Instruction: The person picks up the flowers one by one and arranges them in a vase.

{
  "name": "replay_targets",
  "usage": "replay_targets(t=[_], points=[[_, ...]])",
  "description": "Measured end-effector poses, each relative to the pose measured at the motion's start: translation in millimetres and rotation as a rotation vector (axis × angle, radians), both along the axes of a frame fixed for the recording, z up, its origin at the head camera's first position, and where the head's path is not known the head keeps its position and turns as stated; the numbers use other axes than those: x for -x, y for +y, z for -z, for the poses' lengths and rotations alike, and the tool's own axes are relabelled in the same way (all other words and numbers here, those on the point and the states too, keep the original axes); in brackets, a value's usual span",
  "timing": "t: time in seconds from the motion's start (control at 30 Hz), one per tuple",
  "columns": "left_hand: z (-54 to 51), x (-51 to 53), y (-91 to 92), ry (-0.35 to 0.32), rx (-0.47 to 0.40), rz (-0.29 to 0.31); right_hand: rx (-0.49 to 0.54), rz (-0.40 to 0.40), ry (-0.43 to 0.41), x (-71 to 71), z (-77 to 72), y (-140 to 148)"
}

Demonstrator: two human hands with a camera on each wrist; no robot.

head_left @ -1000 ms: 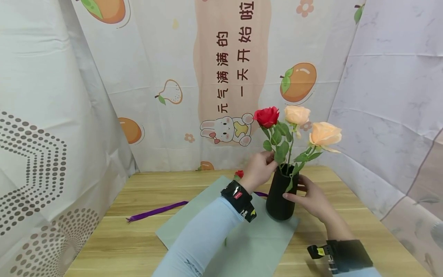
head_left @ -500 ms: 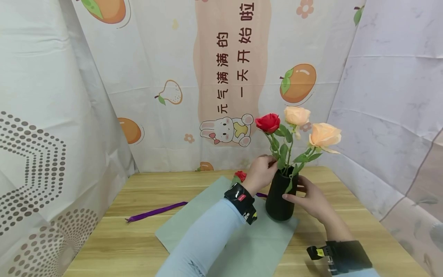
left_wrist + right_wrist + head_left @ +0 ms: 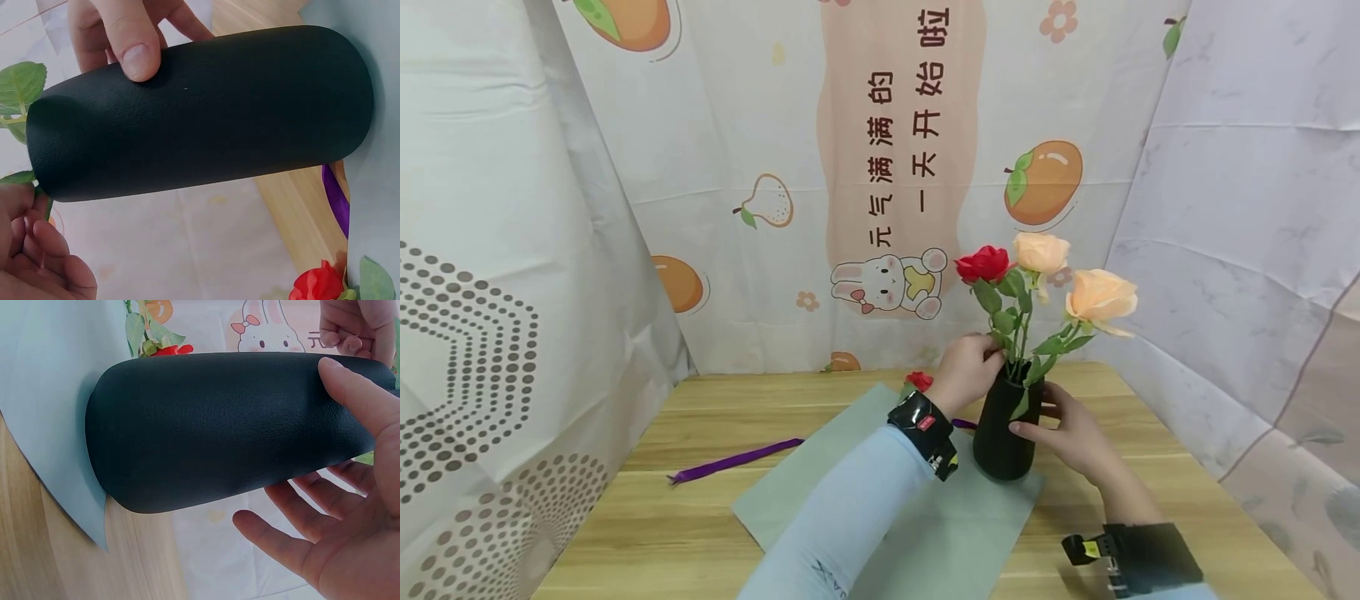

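Observation:
A black vase [image 3: 1002, 433] stands slightly tilted on a grey-green sheet of paper [image 3: 947, 533]. My right hand [image 3: 1072, 435] holds it from the right, thumb on the near side and fingers behind. One red rose [image 3: 983, 264] and two peach roses, one upright [image 3: 1041, 252] and one leaning right [image 3: 1101, 297], rise from its mouth. At the vase's left rim my left hand [image 3: 967, 373] pinches the red rose's stem; in the left wrist view its fingers [image 3: 53, 240] are curled by the green stem. The stem ends inside the vase are hidden.
Another red rose [image 3: 919, 381] lies on the paper, mostly hidden behind my left arm. A purple ribbon [image 3: 737, 461] runs under the paper across the wooden table [image 3: 647, 533]. Printed curtains [image 3: 760, 125] enclose the back and sides.
The red rose dips and shifts slightly right, closer to the upright peach rose, and its leaves turn. My left hand moves a little with it. My right hand stays on the vase.

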State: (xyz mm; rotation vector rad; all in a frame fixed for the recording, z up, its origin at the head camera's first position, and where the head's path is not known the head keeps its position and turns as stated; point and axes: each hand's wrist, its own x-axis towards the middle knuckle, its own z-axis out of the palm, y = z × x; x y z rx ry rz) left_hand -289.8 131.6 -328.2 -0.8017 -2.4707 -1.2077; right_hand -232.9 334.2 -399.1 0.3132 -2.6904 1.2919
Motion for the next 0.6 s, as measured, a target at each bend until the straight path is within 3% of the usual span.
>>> replay_targets(t=[0.33,0.6], points=[[7.8,4.1,2.9,-0.064,-0.059,-0.076,-0.005,0.010,0.000,0.8,4.5,1.0],[9.1,3.9,0.6,-0.105,-0.067,-0.056,-0.006,0.012,-0.005,0.7,4.9,1.4]])
